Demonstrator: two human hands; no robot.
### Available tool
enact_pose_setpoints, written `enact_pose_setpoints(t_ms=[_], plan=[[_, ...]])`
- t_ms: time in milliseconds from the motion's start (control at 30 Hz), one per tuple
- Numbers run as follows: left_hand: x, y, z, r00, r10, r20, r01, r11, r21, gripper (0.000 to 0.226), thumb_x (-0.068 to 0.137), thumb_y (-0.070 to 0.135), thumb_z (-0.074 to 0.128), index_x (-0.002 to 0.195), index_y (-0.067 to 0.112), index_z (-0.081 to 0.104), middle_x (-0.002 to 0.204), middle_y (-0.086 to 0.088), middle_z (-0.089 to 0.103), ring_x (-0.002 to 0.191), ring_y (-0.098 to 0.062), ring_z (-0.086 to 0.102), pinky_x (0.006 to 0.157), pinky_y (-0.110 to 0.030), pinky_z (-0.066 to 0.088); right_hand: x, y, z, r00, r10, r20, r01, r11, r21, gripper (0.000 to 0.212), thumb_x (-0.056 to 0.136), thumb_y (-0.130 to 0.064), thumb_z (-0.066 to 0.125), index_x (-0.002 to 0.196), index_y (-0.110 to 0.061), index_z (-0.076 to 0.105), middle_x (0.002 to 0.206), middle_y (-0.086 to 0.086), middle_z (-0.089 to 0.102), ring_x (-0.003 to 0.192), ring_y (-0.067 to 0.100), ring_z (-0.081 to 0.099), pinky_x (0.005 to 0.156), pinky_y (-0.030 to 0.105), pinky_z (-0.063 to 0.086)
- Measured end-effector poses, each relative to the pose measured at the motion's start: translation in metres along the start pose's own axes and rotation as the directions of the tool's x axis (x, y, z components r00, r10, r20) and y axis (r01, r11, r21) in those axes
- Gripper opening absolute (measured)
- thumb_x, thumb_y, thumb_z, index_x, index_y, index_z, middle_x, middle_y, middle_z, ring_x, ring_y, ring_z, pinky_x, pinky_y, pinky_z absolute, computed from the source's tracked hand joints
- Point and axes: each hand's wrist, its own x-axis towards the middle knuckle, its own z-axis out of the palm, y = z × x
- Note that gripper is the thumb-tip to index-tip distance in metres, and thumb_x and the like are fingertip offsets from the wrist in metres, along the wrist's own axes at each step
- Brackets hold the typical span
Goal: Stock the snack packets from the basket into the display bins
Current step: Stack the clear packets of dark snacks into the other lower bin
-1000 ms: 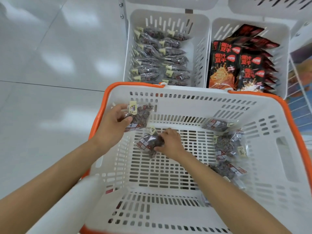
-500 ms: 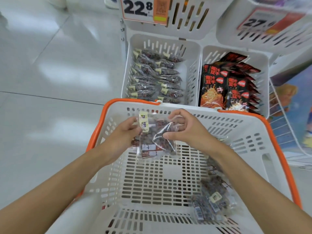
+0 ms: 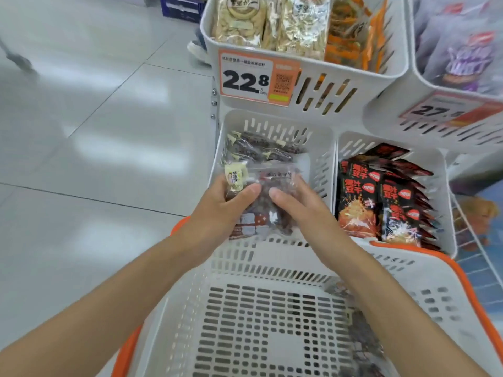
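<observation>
My left hand [image 3: 217, 210] and right hand [image 3: 296, 208] both grasp clear plastic packets of dark snacks [image 3: 261, 186], held over the part-filled white slotted display bin [image 3: 324, 164], not dropped yet. Few loose packets [image 3: 363, 349] left in white orange-rimmed basket [image 3: 272, 268]; likely near the end.

"22.8" on the orange price tag [image 3: 255, 77] of the upper bin [image 3: 378, 77]; "27" on the neighbouring tag [image 3: 446, 110]
</observation>
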Motion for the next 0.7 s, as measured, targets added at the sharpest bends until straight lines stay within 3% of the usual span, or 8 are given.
enact_pose_setpoints(t_ms=[33,100,167,267,367,467,600,700], plan=[[0.014,0.004,-0.001,0.999,0.038,0.032,-0.039,0.999,0.026,0.026,0.096,0.023,0.061,0.12,0.016,0.056,0.107,-0.006,0.073,0.095,-0.019,0.072,0.082,-0.034,0.059,0.01,-0.007,-0.002,1.0,-0.002,-0.013,0.002,1.0,0.005,0.03,0.095,-0.039,0.057,0.117,-0.051,0.041,0.079,-0.045,0.06,0.072,-0.023,0.058,0.061,0.003,0.045],[0.043,0.007,-0.003,0.995,0.088,0.048,-0.093,0.989,0.113,0.023,0.094,0.022,0.064,0.116,0.019,0.055,0.102,-0.003,0.072,0.092,-0.017,0.072,0.08,-0.029,0.059,0.035,-0.01,-0.008,0.995,-0.016,-0.102,0.019,0.999,0.027,0.02,0.095,-0.037,0.059,0.114,-0.038,0.053,0.086,-0.026,0.071,0.073,-0.009,0.067,0.069,0.014,0.051],[0.072,0.003,-0.006,0.993,0.113,0.028,-0.116,0.967,0.226,0.02,0.093,0.025,0.065,0.108,0.021,0.052,0.089,0.004,0.067,0.08,-0.012,0.067,0.067,-0.013,0.053,0.065,-0.004,-0.007,0.986,-0.016,-0.168,0.024,0.999,0.046,0.028,0.095,-0.029,0.063,0.122,-0.023,0.058,0.101,-0.005,0.075,0.085,0.007,0.072,0.082,0.029,0.055],[0.116,-0.002,-0.015,0.987,0.162,-0.025,-0.137,0.902,0.41,0.032,0.091,0.028,0.068,0.113,0.016,0.047,0.076,0.004,0.052,0.065,-0.01,0.049,0.049,-0.009,0.039,0.111,0.009,-0.001,0.961,-0.046,-0.273,0.063,0.997,0.051,0.045,0.094,-0.021,0.066,0.136,-0.015,0.051,0.12,0.0,0.066,0.102,0.014,0.068,0.094,0.033,0.054],[0.155,-0.01,-0.026,0.95,0.302,-0.076,-0.194,0.765,0.614,0.054,0.088,0.036,0.071,0.132,0.029,0.042,0.097,0.0,0.064,0.087,-0.014,0.061,0.075,-0.023,0.053,0.149,0.012,0.012,0.927,-0.142,-0.348,0.105,0.987,-0.123,0.063,0.095,-0.024,0.063,0.15,-0.015,0.033,0.125,0.0,0.053,0.114,0.014,0.056,0.102,0.034,0.046],[0.17,-0.029,-0.028,0.91,0.392,-0.133,-0.019,0.359,0.933,0.057,0.091,0.049,0.059,0.141,0.027,0.041,0.147,-0.008,0.042,0.14,-0.029,0.031,0.111,-0.046,0.029,0.168,0.019,0.021,0.928,-0.179,-0.328,0.059,0.937,-0.345,0.077,0.095,-0.037,0.062,0.155,-0.013,0.02,0.155,0.003,0.035,0.142,0.021,0.033,0.116,0.037,0.03],[0.162,-0.044,-0.041,0.921,0.377,-0.092,-0.084,0.425,0.901,0.071,0.09,0.058,0.054,0.15,0.031,0.03,0.162,-0.005,0.015,0.147,-0.029,0.012,0.115,-0.049,0.019,0.168,0.024,0.016,0.944,-0.194,-0.266,0.038,0.866,-0.499,0.087,0.093,-0.044,0.062,0.157,-0.013,0.011,0.161,0.002,0.026,0.147,0.02,0.024,0.116,0.032,0.023],[0.152,-0.047,-0.052,0.969,0.242,0.043,-0.146,0.424,0.894,0.104,0.072,0.077,0.051,0.156,0.033,0.009,0.165,-0.001,-0.006,0.15,-0.028,0.003,0.117,-0.051,0.017,0.162,0.027,0.011,0.967,-0.131,-0.217,0.018,0.89,-0.455,0.092,0.09,-0.047,0.065,0.157,-0.016,0.009,0.16,-0.001,0.026,0.145,0.017,0.028,0.108,0.022,0.026]])
